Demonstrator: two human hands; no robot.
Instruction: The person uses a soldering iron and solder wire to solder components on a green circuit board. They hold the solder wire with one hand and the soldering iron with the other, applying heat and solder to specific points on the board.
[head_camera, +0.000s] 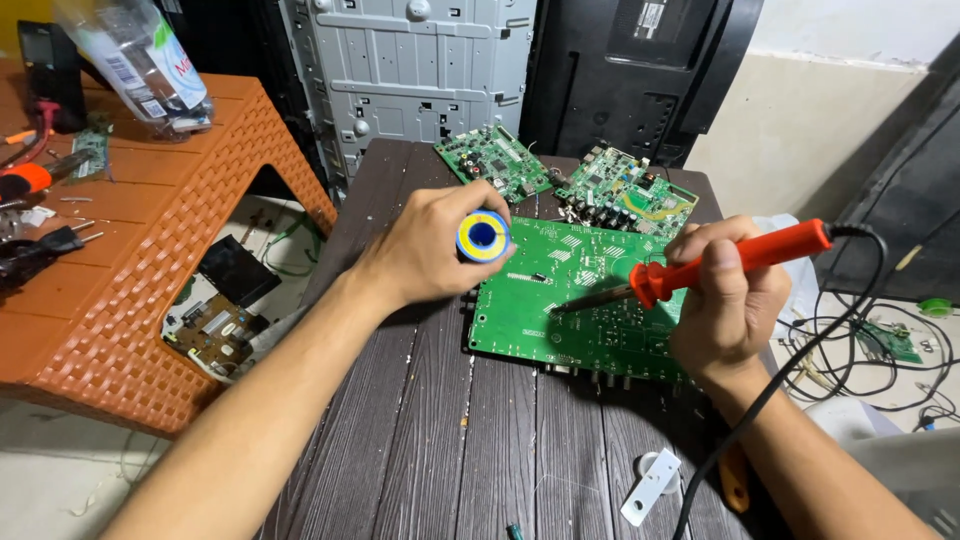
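My left hand (432, 250) grips a small spool of solder wire (483, 237) with a yellow rim and blue centre, held just off the left edge of a large green circuit board (560, 300). My right hand (725, 300) holds an orange-handled soldering iron (735, 262) like a pen. Its dark tip (570, 303) touches the board near the middle. The board lies flat on a dark wooden table (480, 440). The iron's black cord (790, 370) loops down past my right wrist.
Two smaller green boards (497, 160) (625, 190) lie at the table's far end. An orange woven plastic table (130, 290) with tools stands at left, with a brown board (215, 335) on the floor under it. A white bracket (650, 487) and tangled cables (880, 350) sit at right.
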